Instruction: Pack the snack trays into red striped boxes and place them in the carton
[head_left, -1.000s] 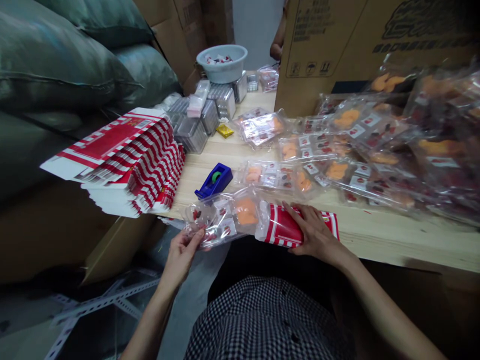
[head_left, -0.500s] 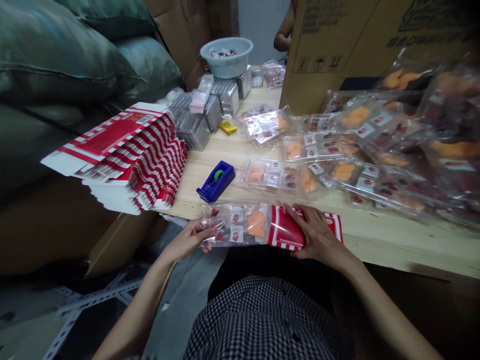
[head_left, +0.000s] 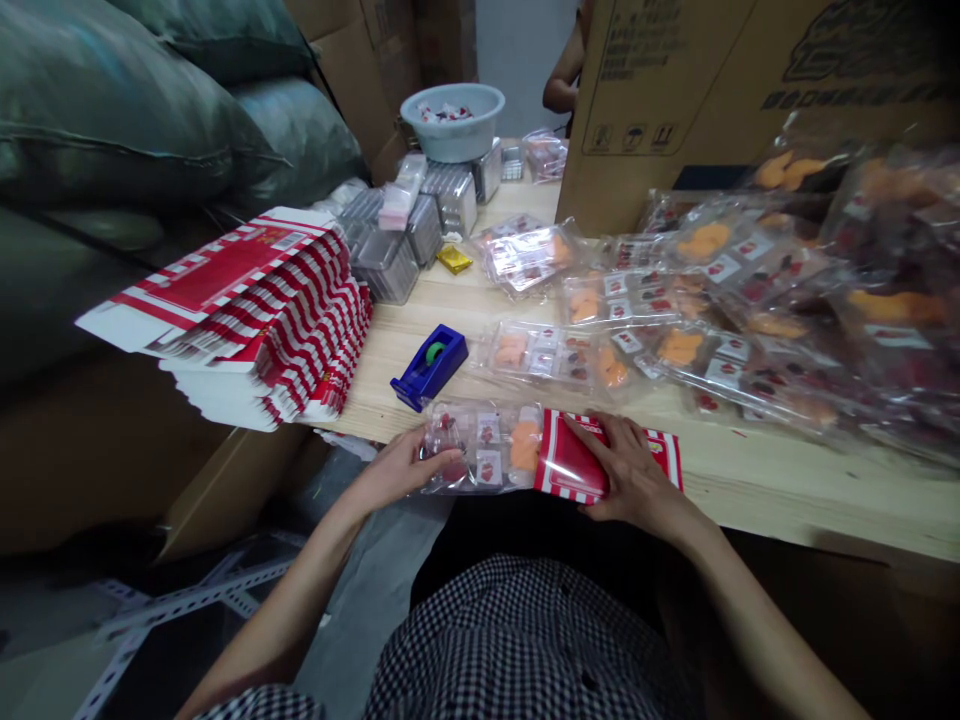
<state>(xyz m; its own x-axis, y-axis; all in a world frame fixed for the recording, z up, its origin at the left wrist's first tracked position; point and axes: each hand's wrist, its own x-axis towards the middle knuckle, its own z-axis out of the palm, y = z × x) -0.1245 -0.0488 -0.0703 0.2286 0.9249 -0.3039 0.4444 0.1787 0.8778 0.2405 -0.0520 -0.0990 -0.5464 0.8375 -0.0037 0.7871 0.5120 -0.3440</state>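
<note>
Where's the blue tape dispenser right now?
In the head view, the blue tape dispenser sits on the table left of centre, between the stack of red-and-white cartons and the pile of clear packets.

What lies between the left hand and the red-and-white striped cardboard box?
A flat clear plastic pack with orange pieces bridges them: left hand at one end, box at the other, shown in the head view.

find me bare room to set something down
The wooden table has bare patches between the blue plastic tape dispenser and shiny yellow packet, and along its front edge right of the red-and-white carton. Crowded: clear plastic packs heaped before the brown cardboard box.
</note>
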